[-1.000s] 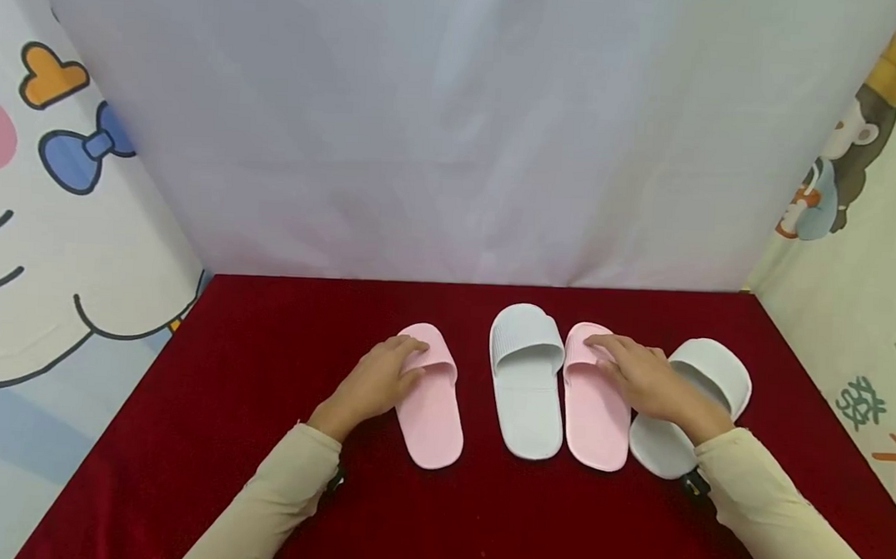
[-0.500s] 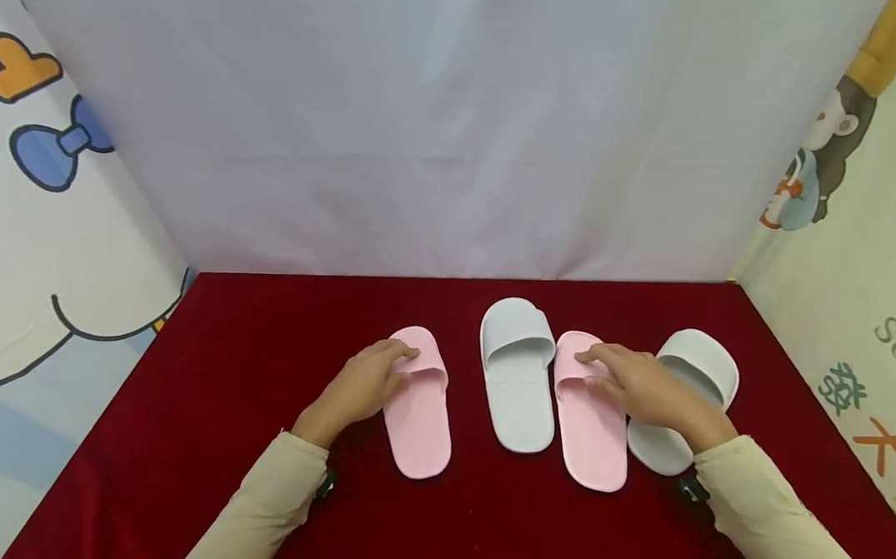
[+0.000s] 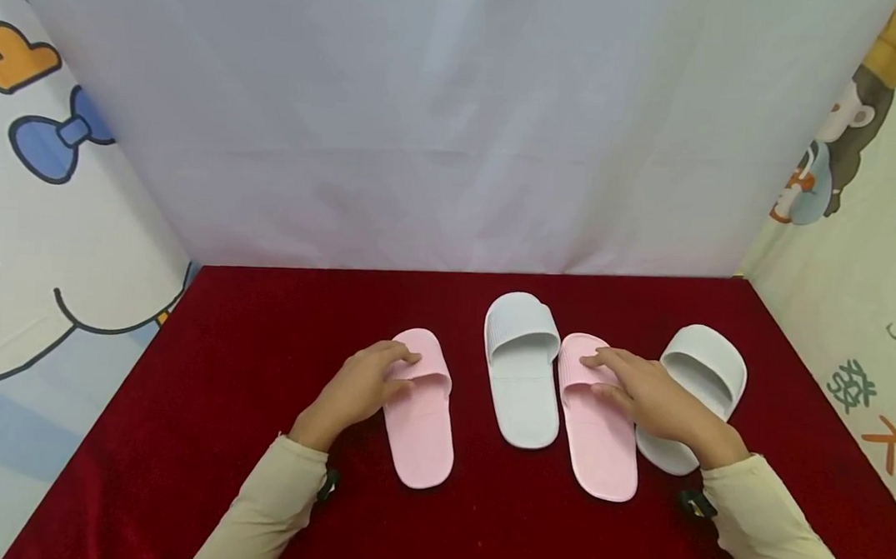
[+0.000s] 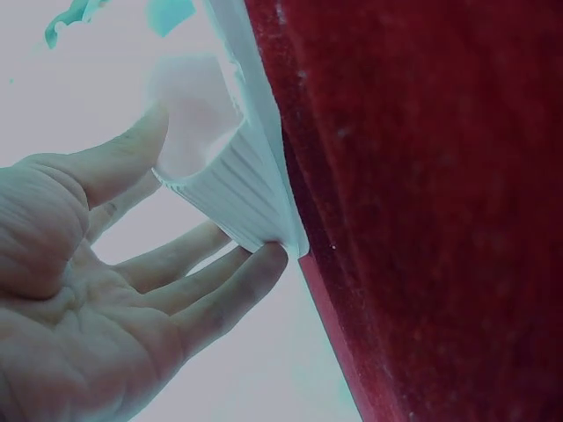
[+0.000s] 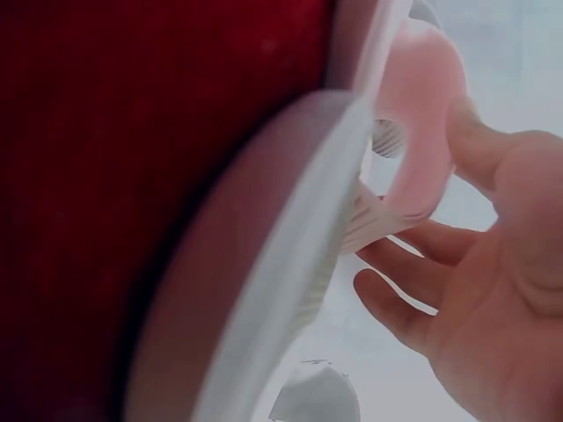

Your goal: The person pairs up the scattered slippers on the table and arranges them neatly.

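Observation:
Two pink slide slippers lie on the dark red cloth in the head view, toes pointing away. My left hand [image 3: 357, 384] holds the left pink slipper [image 3: 421, 445] by its strap. In the left wrist view its thumb lies at the strap's opening and the fingers reach the ribbed side [image 4: 233, 189]. Further right, my right hand [image 3: 656, 397] grips the right pink slipper [image 3: 600, 453] at the strap, with the thumb on the pink band [image 5: 422, 97] and fingers along its far side. The right forearm partly hides a white slipper [image 3: 703, 357].
Another white slipper [image 3: 521, 399] lies between the two pink ones, close against the right pink one's toe. The red cloth-covered table [image 3: 266, 322] ends at a white curtain [image 3: 454, 146] behind. Printed cloth walls [image 3: 11, 310] stand at both sides.
Both pink slippers have slid a little toward me with the hands on them. The white slippers keep their places, and the head view has shifted slightly.

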Motion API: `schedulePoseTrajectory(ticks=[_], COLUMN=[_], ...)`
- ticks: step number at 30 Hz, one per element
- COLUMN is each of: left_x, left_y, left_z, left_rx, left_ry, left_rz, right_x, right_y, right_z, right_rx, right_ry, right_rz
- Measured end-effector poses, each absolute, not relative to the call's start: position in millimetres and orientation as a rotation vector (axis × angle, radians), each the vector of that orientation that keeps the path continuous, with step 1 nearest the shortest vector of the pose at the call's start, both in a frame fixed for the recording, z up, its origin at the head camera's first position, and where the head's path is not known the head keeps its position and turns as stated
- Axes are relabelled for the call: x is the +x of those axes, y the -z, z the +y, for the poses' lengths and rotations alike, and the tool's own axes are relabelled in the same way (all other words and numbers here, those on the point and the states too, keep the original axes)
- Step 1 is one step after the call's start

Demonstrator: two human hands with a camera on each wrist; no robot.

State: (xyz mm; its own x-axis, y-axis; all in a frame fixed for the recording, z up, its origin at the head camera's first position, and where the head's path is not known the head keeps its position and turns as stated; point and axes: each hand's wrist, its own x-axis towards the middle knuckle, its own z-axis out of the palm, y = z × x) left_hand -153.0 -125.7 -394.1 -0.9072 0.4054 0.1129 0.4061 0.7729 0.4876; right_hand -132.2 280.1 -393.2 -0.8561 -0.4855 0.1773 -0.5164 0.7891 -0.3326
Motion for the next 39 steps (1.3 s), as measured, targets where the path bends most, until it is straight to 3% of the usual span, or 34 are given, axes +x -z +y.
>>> schedulePoseTrajectory(ticks=[39], left_x=[-148.7], left_y=[391.8], left_z=[-128.2], left_rx=[-0.739], left_ry=[0.754], left_rz=[-2.951], right_x=[-122.1], right_y=[381.7], right_z=[285.6], right_rx=[0.899], right_ry=[-0.624], right_rz=[-2.938])
